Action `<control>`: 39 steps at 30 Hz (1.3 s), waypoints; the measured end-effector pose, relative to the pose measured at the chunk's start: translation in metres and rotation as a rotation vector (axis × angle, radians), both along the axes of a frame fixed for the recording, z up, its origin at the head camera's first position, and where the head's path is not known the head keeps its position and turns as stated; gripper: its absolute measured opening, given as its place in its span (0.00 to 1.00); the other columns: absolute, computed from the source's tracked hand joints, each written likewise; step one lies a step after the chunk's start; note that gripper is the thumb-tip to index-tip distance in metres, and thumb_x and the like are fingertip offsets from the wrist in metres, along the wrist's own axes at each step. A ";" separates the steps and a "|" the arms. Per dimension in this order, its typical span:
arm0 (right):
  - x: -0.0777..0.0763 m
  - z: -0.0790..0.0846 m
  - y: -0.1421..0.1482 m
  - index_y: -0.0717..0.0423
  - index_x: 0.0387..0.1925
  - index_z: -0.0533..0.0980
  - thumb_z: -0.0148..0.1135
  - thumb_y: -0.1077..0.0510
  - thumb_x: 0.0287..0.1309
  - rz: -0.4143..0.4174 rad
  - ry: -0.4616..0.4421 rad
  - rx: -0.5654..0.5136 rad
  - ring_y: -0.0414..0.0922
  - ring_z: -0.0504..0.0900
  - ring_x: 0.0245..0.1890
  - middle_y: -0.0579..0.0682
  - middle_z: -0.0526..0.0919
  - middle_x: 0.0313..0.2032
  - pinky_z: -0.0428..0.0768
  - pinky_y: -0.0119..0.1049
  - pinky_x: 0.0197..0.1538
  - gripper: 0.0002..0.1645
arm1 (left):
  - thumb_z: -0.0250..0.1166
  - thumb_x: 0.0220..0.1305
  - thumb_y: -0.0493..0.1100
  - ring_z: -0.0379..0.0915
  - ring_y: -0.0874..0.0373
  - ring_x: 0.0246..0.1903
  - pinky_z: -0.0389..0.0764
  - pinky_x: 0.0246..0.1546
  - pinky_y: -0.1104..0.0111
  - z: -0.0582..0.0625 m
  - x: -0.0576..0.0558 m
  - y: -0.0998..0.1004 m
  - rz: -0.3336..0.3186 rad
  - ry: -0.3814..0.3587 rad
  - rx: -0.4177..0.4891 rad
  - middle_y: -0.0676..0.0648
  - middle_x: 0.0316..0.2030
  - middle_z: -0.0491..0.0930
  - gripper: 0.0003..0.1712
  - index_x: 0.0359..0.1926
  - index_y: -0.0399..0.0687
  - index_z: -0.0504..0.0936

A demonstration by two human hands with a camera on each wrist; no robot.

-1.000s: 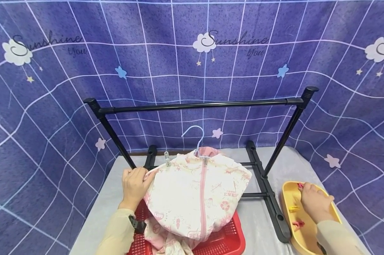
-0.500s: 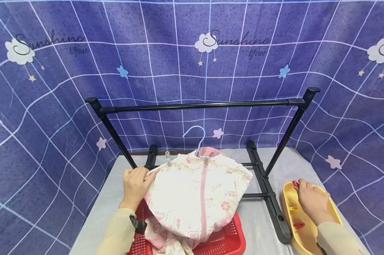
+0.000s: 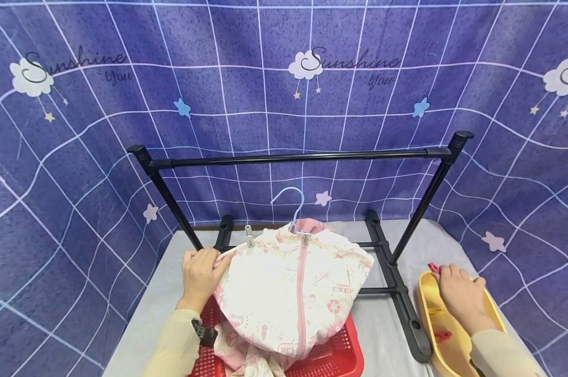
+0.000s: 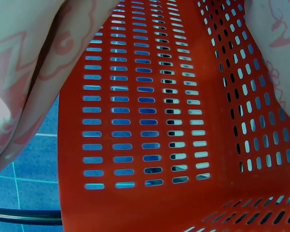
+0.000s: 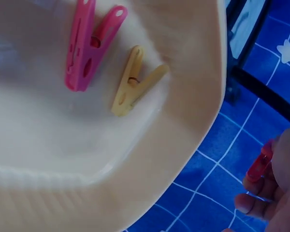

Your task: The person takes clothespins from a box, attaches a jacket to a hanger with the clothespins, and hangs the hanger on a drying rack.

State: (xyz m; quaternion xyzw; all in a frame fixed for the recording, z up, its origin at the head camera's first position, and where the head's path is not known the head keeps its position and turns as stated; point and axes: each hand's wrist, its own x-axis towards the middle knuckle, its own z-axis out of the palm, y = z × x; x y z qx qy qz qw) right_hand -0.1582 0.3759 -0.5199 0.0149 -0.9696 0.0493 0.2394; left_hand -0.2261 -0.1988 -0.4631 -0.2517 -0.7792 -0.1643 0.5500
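A white jacket point(image 3: 270, 298) with pink print and a pink zip is on a light blue hanger point(image 3: 298, 207) whose hook points up. My left hand point(image 3: 200, 277) grips the jacket's left-side shoulder, fingers over the edge. A clear clothespin point(image 3: 249, 238) is clipped on that shoulder. On the right, my right hand point(image 3: 462, 298) pinches a red clothespin point(image 5: 260, 166) between thumb and fingers, at the far rim of the yellow tray point(image 3: 423, 303). Inside the tray lie a pink clothespin point(image 5: 82, 53) and a yellow clothespin point(image 5: 128, 87).
Below the jacket stands a red slotted basket point(image 3: 352, 351) with more pink-and-white cloth point(image 3: 251, 356) in it. A black rack point(image 3: 293, 157) spans behind, its right foot point(image 3: 406, 314) beside the tray. A blue patterned curtain point(image 3: 246, 84) closes off the back and sides.
My right hand has lifted the red clothespin from inside the tray and moved it slightly left and away, to the far rim. The left hand and jacket stay in place.
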 end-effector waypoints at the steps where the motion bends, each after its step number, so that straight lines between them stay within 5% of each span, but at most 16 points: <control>1: 0.000 0.001 -0.001 0.68 0.35 0.69 0.56 0.59 0.68 0.006 0.012 0.005 0.65 0.74 0.32 0.62 0.71 0.30 0.62 0.64 0.31 0.13 | 0.58 0.72 0.58 0.65 0.48 0.16 0.58 0.27 0.56 0.000 0.000 0.000 -0.001 0.003 0.000 0.45 0.16 0.70 0.29 0.21 0.40 0.70; 23: -0.002 0.025 -0.019 0.52 0.36 0.70 0.61 0.56 0.57 0.178 0.204 0.076 0.59 0.75 0.28 0.54 0.70 0.28 0.64 0.56 0.32 0.08 | 0.57 0.72 0.60 0.64 0.49 0.16 0.58 0.28 0.55 0.000 0.000 0.001 0.003 0.001 0.006 0.45 0.16 0.70 0.30 0.22 0.41 0.71; 26: -0.004 0.027 -0.021 0.52 0.37 0.71 0.53 0.52 0.64 0.206 0.246 0.091 0.59 0.74 0.26 0.54 0.71 0.26 0.64 0.56 0.32 0.08 | 0.57 0.72 0.60 0.65 0.49 0.16 0.58 0.28 0.55 0.000 0.000 0.001 0.006 -0.015 0.002 0.45 0.16 0.70 0.30 0.22 0.41 0.71; 32: -0.009 0.029 -0.025 0.54 0.38 0.71 0.28 0.39 0.76 0.260 0.350 0.137 0.61 0.75 0.24 0.56 0.72 0.24 0.65 0.61 0.35 0.30 | 0.57 0.72 0.59 0.64 0.49 0.16 0.58 0.28 0.55 0.000 -0.001 0.000 0.004 -0.004 -0.004 0.45 0.16 0.70 0.30 0.22 0.40 0.71; 39: -0.012 0.033 -0.029 0.56 0.40 0.72 0.30 0.41 0.77 0.309 0.402 0.155 0.62 0.75 0.25 0.57 0.73 0.24 0.65 0.63 0.36 0.29 | 0.58 0.72 0.58 0.64 0.48 0.16 0.58 0.28 0.56 0.000 -0.001 0.000 -0.004 -0.003 -0.004 0.45 0.16 0.70 0.29 0.21 0.40 0.70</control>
